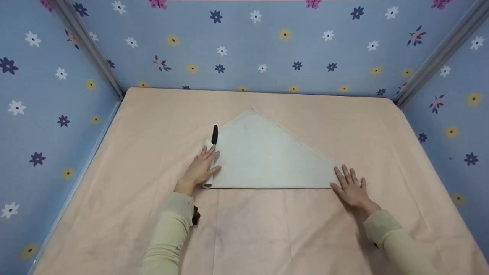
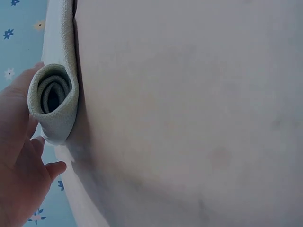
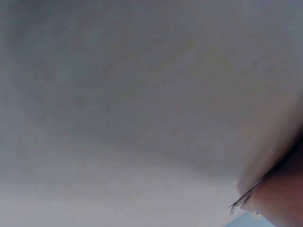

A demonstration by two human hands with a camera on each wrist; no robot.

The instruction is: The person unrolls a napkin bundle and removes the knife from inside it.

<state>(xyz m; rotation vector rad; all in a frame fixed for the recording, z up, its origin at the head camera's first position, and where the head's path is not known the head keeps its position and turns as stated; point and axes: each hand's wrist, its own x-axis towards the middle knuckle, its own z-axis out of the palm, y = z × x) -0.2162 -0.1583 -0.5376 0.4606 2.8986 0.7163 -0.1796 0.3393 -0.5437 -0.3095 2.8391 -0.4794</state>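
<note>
A pale whitish-green cloth (image 1: 267, 156) lies folded into a triangle, its point away from me and its straight fold near me. Its left end is rolled up, and the left wrist view shows the coiled end of the roll (image 2: 61, 128). From the far end of that roll sticks a slim black handle (image 1: 214, 134); the rest of it is hidden. My left hand (image 1: 200, 168) rests over the roll, fingers extended toward the handle and thumb out to the right. With fingers spread, my right hand (image 1: 352, 191) presses flat on the cloth's right corner.
A peach-coloured sheet (image 1: 252, 229) covers the table, with light creases. Blue flower-patterned panels (image 1: 252, 49) wall in the back and both sides. Grey metal posts (image 1: 91, 49) stand at the back corners.
</note>
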